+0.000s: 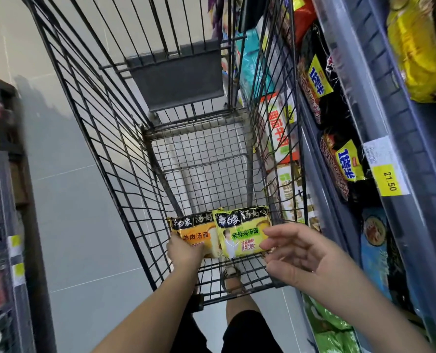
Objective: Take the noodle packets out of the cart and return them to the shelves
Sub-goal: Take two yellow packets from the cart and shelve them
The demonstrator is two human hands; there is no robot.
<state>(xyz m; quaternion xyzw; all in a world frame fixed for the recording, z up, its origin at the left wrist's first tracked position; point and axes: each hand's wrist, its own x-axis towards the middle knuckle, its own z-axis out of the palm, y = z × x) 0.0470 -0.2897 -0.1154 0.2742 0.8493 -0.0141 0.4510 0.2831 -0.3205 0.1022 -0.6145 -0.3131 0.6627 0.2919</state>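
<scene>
Left hand [183, 250] holds orange packet [199, 231] at cart's [178, 77] near edge; right hand [296, 253] wide, empty, beside yellow-green packet [242, 233] — likely light, slippery film, brittle noodles; pinch side seams.

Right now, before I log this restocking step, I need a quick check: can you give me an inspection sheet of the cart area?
Surface: black wire shopping cart, its mesh floor carries both packets.
Job's things: orange noodle packet and yellow-green noodle packet, side by side at the cart's near end.
Clutter: nothing seen.
Grippers: left hand grips the orange packet; right hand open, fingers spread beside the yellow-green packet.
Cables: nothing seen.
Surroundings: grey shelves stocked with noodle packs on the right, yellow price tag; grey tiled floor.
</scene>
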